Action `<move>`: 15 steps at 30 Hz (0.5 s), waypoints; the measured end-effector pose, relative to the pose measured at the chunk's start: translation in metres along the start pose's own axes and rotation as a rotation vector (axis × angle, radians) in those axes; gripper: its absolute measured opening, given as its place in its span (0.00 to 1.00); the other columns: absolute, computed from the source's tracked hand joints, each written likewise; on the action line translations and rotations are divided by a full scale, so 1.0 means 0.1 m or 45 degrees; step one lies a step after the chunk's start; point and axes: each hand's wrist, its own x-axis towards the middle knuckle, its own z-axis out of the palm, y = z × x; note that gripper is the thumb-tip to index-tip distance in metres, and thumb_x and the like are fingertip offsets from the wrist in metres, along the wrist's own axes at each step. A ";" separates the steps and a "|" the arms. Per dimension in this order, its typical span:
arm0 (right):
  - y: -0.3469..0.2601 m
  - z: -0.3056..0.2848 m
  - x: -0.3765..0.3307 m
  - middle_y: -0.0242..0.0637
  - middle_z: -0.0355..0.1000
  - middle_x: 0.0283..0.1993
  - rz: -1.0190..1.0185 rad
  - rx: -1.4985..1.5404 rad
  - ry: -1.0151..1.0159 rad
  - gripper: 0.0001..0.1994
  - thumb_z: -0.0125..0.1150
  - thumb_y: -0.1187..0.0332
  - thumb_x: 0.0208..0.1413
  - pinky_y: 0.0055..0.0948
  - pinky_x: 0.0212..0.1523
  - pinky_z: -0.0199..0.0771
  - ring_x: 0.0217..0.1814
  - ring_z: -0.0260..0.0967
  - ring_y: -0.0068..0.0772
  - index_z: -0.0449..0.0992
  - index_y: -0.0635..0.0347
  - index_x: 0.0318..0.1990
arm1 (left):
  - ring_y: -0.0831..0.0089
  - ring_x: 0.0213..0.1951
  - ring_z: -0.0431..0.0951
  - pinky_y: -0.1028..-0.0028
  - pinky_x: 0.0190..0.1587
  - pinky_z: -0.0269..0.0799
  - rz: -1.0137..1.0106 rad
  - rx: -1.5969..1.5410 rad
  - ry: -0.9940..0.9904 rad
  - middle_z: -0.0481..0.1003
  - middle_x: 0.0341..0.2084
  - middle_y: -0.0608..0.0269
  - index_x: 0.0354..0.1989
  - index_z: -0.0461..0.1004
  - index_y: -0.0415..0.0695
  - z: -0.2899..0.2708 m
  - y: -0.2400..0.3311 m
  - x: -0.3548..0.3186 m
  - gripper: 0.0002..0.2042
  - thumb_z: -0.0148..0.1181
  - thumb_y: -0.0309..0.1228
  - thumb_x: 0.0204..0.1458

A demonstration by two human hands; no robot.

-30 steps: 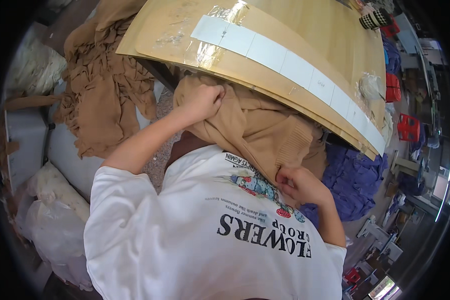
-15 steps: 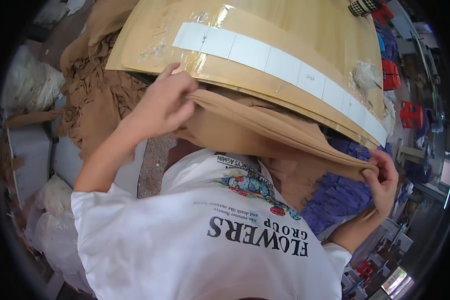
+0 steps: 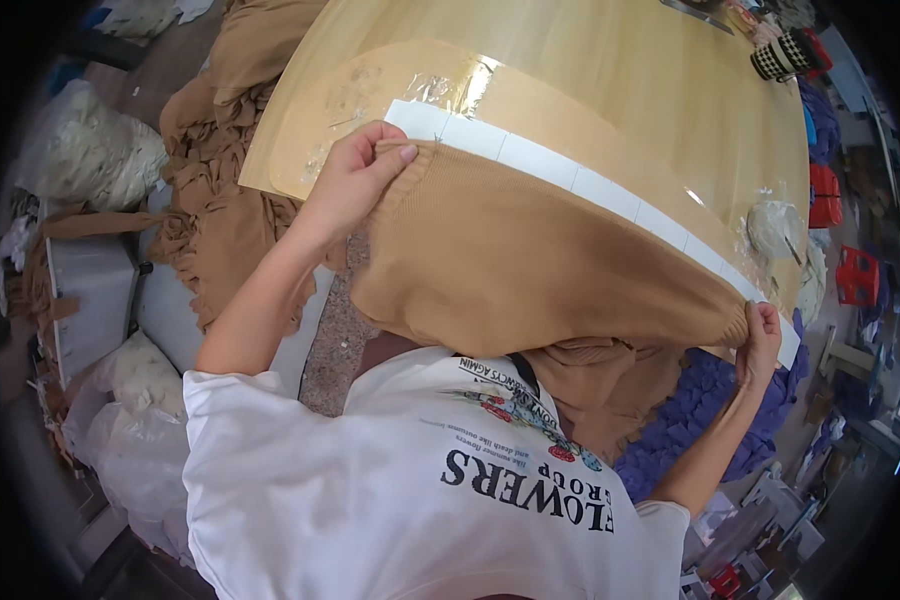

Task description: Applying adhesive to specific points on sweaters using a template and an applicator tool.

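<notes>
One tan knit [image 3: 540,250] (spread wide) hangs between left hand [image 3: 353,185] and right hand [image 3: 760,342], each grip pinching it.

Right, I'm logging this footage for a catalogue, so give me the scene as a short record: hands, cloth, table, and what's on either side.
Left hand: pinches the left end of the tan cloth
Right hand: pinches its right end
Cloth: spread between the hands, far edge along a white strip
Table: yellowish, with shiny clear tape
Left side: brown pile of cloth
Right side: purple pile of cloth; red stool
</notes>
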 end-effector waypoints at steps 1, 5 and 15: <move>0.05 0.07 0.08 0.25 0.67 0.30 0.008 0.003 -0.004 0.04 0.59 0.74 0.53 0.15 0.35 0.63 0.30 0.62 0.14 0.70 0.59 0.35 | 0.87 0.29 0.68 0.83 0.32 0.65 0.086 0.033 0.085 0.71 0.25 0.73 0.33 0.68 0.39 0.02 0.00 0.10 0.04 0.53 0.27 0.55; 0.20 0.32 0.31 0.25 0.68 0.30 -0.064 -0.116 0.056 0.09 0.61 0.71 0.52 0.13 0.36 0.63 0.31 0.63 0.14 0.69 0.61 0.38 | 0.84 0.29 0.69 0.82 0.32 0.66 0.212 0.222 0.193 0.71 0.24 0.70 0.32 0.68 0.37 -0.05 -0.21 0.39 0.05 0.54 0.27 0.53; 0.24 0.32 0.32 0.22 0.63 0.25 -0.277 -0.628 0.208 0.10 0.64 0.70 0.49 0.14 0.27 0.59 0.25 0.56 0.13 0.69 0.61 0.35 | 0.50 0.29 0.74 0.60 0.31 0.69 0.480 1.245 0.313 0.73 0.24 0.48 0.32 0.67 0.40 0.21 -0.27 0.41 0.06 0.54 0.27 0.48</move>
